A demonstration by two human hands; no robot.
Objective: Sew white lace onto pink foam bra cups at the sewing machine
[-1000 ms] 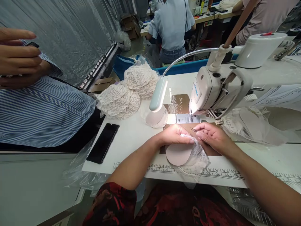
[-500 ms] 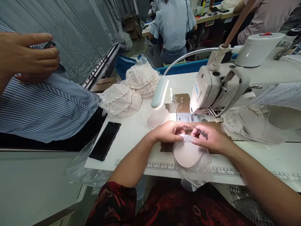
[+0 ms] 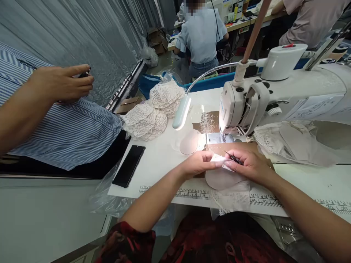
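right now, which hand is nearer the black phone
Left. The left hand is right of the black phone, pinching pale fabric; the right hand is farther right, with a dark tool.

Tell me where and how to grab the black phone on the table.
Probably pinch the black phone across its long edges, near the middle, from above: it lies flat on the white table, slim and narrow across. The left hand is nearer, but it holds lace fabric.
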